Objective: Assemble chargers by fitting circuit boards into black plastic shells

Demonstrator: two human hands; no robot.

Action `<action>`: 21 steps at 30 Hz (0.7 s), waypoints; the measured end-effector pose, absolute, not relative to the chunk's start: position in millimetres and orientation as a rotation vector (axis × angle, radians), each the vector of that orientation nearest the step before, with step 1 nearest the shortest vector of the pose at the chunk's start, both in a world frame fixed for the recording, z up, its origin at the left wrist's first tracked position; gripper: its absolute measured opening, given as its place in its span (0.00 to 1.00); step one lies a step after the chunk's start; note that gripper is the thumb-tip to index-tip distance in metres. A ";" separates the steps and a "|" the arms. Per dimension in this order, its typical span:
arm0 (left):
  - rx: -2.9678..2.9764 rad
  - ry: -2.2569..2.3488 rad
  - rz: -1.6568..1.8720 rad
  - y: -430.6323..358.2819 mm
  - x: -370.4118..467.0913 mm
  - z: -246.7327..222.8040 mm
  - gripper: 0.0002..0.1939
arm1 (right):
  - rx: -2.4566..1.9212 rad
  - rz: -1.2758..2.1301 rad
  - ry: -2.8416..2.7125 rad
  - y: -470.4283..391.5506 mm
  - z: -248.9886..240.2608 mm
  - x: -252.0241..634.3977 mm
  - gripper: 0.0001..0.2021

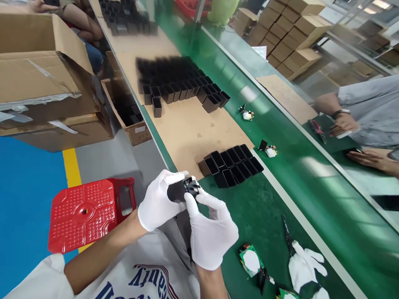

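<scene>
Both my hands wear white gloves and meet at one small black device. My left hand is closed around a black plastic housing, whose open end faces right and shows a bit of circuit board. In the fingertips of my right hand is a black plug cap with prongs, held against that open end. Whether the cap is seated cannot be made out. Just beyond my hands, a block of black housings stands in rows, open tops up.
More black housings stand on the cardboard sheet. At right lie a circuit board, a white glove and a thin black tool. Small assemblies rest on the green belt. A red stool stands left; a co-worker's hand is across.
</scene>
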State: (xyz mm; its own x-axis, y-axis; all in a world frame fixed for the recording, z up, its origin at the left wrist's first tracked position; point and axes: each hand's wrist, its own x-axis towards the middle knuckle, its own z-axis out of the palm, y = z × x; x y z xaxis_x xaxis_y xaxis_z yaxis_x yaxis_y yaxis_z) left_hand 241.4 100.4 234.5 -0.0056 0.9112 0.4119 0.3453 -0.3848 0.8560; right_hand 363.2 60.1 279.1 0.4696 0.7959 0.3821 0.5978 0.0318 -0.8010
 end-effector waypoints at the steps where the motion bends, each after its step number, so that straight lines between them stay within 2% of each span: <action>1: 1.768 1.330 1.425 100.6 242.5 232.0 0.28 | -1.632 0.186 -1.261 62.0 277.8 360.6 0.07; 3: 1.802 1.346 1.482 102.3 243.1 227.0 0.27 | -1.546 0.131 -1.386 66.2 275.3 359.1 0.07; 6: 1.835 1.305 1.550 107.0 242.8 219.3 0.26 | -1.469 0.104 -1.515 72.8 270.9 361.5 0.11; 12: 1.756 1.344 1.541 115.1 246.4 198.2 0.24 | -1.511 0.125 -1.537 87.7 265.6 360.2 0.04; 18: 1.699 1.396 1.521 123.0 253.0 187.4 0.22 | -1.516 0.388 -1.508 104.8 266.5 367.0 0.01; 21: 1.698 1.437 1.498 131.9 258.2 186.8 0.21 | -1.528 0.266 -1.621 111.1 261.4 373.8 0.02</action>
State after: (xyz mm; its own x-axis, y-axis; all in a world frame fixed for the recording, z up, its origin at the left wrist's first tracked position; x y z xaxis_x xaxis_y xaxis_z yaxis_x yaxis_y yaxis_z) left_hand 258.2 131.9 186.8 -0.1364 0.8911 0.4328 0.3954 -0.3516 0.8485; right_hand 373.8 111.1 261.4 0.1302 0.8913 0.4344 0.7060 0.2242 -0.6717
